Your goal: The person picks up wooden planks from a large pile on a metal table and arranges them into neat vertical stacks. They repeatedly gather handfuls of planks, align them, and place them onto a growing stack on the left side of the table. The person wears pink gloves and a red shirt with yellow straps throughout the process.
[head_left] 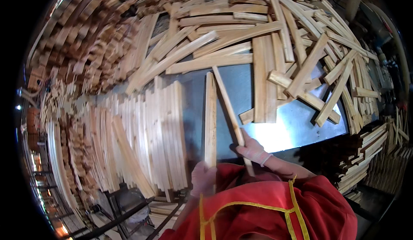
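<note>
My left hand (203, 179), in a pale glove and a little blurred, is closed round the near end of a wooden strip (210, 121) that points away from me over the metal table (193, 104). A second, thinner wooden strip (226, 96) leans to the left at its far end. Around its lower part my gloved right hand (254, 149) is wrapped. At their far ends the two strips come close together; nearer to me they spread apart. Just left of my left hand stands a row of pale strips (161, 132) lying side by side.
Loose wooden pieces (232, 33) lie crisscrossed over the table's far side, and more (327, 68) heap up at the right. Tall stacks of wood (86, 33) fill the left. Below the table's right edge is another wood stack (363, 154). A dark metal frame (118, 218) stands at lower left.
</note>
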`<act>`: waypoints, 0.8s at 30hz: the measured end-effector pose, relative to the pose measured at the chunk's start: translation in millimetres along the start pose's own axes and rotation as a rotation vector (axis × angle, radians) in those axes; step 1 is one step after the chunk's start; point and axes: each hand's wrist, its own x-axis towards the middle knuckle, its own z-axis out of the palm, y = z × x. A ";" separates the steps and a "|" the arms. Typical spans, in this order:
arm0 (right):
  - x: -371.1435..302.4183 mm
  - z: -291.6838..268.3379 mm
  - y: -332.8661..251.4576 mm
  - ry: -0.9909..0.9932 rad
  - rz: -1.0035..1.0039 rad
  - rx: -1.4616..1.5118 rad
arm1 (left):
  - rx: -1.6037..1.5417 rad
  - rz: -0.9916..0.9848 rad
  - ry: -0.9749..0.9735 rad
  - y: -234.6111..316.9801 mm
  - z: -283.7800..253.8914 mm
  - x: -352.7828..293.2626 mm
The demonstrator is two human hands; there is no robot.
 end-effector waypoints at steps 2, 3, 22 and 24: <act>9.1 32.4 -36.6 -0.091 -0.060 -0.253 | 0.080 0.103 0.120 -16.9 -5.6 -11.1; 14.3 45.2 -54.5 -0.138 -0.094 -0.315 | 0.122 0.159 0.174 -23.2 -11.3 -12.4; 39.0 -201.8 44.0 1.121 0.210 -0.479 | 0.606 0.719 0.094 44.6 8.5 38.8; 36.4 -198.8 62.7 1.166 0.116 -0.240 | 0.546 0.758 0.006 65.3 26.3 47.4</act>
